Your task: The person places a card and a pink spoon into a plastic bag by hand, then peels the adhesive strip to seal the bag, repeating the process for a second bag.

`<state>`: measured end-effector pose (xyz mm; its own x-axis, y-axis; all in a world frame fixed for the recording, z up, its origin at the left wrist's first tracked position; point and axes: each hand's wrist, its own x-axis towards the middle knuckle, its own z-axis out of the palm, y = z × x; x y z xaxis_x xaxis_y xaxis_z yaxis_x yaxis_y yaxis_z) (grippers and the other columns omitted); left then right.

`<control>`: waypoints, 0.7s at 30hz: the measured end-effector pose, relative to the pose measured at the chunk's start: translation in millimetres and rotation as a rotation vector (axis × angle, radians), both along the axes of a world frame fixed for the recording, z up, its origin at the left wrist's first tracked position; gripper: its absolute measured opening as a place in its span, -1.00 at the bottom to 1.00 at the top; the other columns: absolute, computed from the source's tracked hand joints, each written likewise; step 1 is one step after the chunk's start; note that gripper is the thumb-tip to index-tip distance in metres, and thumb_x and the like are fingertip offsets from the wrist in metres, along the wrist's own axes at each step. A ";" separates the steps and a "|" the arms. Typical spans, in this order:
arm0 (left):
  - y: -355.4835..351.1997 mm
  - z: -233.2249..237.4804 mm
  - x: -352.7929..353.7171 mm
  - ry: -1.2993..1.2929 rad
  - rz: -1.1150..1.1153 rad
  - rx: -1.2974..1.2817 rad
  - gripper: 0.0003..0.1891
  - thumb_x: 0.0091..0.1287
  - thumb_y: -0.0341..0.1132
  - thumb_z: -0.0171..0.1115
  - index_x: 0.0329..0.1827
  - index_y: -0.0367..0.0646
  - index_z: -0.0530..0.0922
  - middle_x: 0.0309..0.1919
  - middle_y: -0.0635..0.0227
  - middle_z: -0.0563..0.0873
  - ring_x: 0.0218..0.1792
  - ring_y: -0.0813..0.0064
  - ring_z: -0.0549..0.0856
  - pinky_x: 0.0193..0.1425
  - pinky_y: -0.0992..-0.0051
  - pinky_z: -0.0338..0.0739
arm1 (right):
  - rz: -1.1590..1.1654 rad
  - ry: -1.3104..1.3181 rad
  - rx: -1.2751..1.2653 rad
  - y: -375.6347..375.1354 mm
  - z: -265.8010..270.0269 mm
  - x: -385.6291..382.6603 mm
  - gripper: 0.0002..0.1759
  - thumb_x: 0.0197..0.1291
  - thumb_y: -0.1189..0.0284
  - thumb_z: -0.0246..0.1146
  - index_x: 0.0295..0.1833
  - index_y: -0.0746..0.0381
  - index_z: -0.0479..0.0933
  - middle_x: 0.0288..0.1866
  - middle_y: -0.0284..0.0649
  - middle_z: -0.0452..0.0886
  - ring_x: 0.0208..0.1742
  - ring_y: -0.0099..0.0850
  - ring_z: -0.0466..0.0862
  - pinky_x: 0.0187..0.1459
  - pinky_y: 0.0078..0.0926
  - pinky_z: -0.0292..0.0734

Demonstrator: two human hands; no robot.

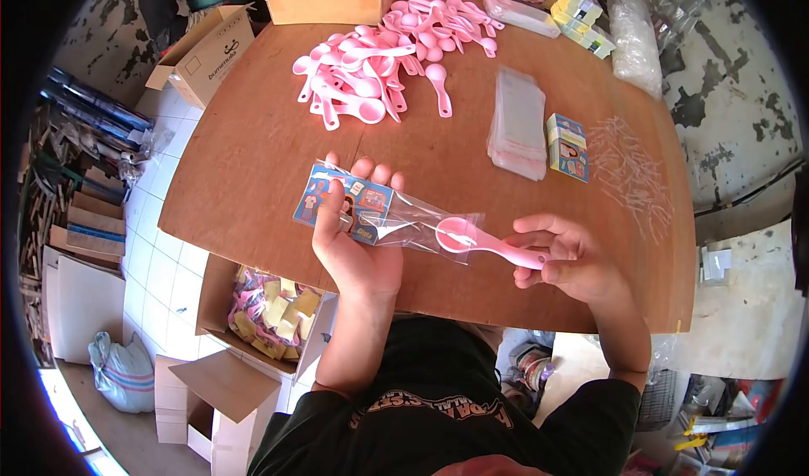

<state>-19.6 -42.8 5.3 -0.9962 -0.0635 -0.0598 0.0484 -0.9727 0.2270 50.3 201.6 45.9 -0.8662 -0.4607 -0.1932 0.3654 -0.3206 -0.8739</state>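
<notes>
My left hand (358, 240) grips a clear plastic bag (413, 230) with a blue printed card (344, 202) at its closed-off end, thumb on top and fingers behind. In my right hand (560, 253) is a pink measuring spoon (480, 242), pinched by the end of its handle. The spoon's bowl lies at the bag's right end, seemingly inside its mouth. A heap of pink spoons (371, 59) covers the far part of the table. Beyond my right hand lie a stack of clear bags (517, 122) and a stack of printed cards (568, 147).
Thin clear plastic strips (632, 173) are scattered along the wooden table's (253, 164) right side. A cardboard box (335, 0) stands at the far edge. Below the left edge, an open carton (217, 295) holds packed pieces. Near the far right lies a plastic-wrapped roll (634, 42).
</notes>
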 end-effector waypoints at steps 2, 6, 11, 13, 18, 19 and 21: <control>1.7 1.0 0.9 0.010 -0.011 -0.004 -0.63 0.38 -0.30 0.08 0.22 -0.17 0.34 -0.07 0.16 0.56 -0.02 0.24 0.57 0.18 0.15 0.46 | -0.024 -0.017 -0.048 1.5 -1.4 1.0 -0.37 0.14 0.58 0.32 0.32 0.36 0.26 0.18 0.05 0.48 0.04 -0.29 0.64 0.06 -0.30 0.62; 10.7 1.7 6.6 0.039 -0.048 -0.034 -0.60 0.39 -0.29 0.06 0.26 -0.15 0.31 -0.06 0.16 0.57 -0.02 0.25 0.59 0.19 0.14 0.46 | -0.041 -0.033 -0.046 -1.1 -0.7 1.7 -0.36 0.14 0.59 0.32 0.33 0.37 0.26 0.16 0.02 0.50 0.03 -0.29 0.64 0.04 -0.32 0.63; 22.5 4.0 15.8 0.012 -0.072 -0.098 -0.57 0.42 -0.27 0.01 0.33 -0.12 0.26 -0.04 0.17 0.58 -0.01 0.24 0.60 0.19 0.13 0.45 | -0.037 -0.034 -0.009 -11.4 -2.0 -0.1 -0.35 0.13 0.60 0.33 0.33 0.37 0.25 0.16 0.04 0.51 0.01 -0.29 0.65 0.02 -0.34 0.64; 24.0 3.9 17.7 0.025 -0.106 -0.080 -0.56 0.41 -0.26 0.02 0.32 -0.12 0.27 -0.04 0.17 0.58 -0.01 0.25 0.60 0.19 0.12 0.46 | -0.045 -0.027 0.060 -14.4 -1.7 -1.6 -0.33 0.12 0.61 0.34 0.33 0.36 0.25 0.16 0.07 0.51 -0.02 -0.29 0.66 0.01 -0.34 0.64; 25.7 8.2 17.7 -0.011 -0.093 -0.122 -0.55 0.41 -0.24 0.04 0.33 -0.09 0.25 -0.06 0.19 0.57 -0.02 0.26 0.60 0.19 0.12 0.45 | -0.069 0.040 0.121 -19.1 -0.6 -0.6 -0.32 0.13 0.60 0.34 0.35 0.33 0.23 0.11 0.06 0.55 -0.05 -0.31 0.68 -0.01 -0.38 0.63; 28.9 7.3 19.6 0.008 -0.121 -0.124 -0.55 0.41 -0.24 0.04 0.32 -0.09 0.25 -0.08 0.20 0.57 -0.02 0.25 0.59 0.17 0.12 0.46 | -0.086 0.043 0.132 -21.4 1.3 0.2 -0.31 0.13 0.60 0.34 0.36 0.32 0.22 0.06 0.03 0.58 -0.06 -0.33 0.68 -0.03 -0.42 0.63; 35.8 7.0 24.3 0.027 -0.154 -0.125 -0.56 0.41 -0.23 0.04 0.31 -0.09 0.25 -0.09 0.20 0.57 -0.03 0.24 0.59 0.16 0.11 0.47 | -0.123 0.168 0.266 -27.5 4.6 1.9 -0.38 0.14 0.59 0.34 0.31 0.34 0.28 0.00 0.00 0.61 -0.08 -0.36 0.69 -0.06 -0.47 0.63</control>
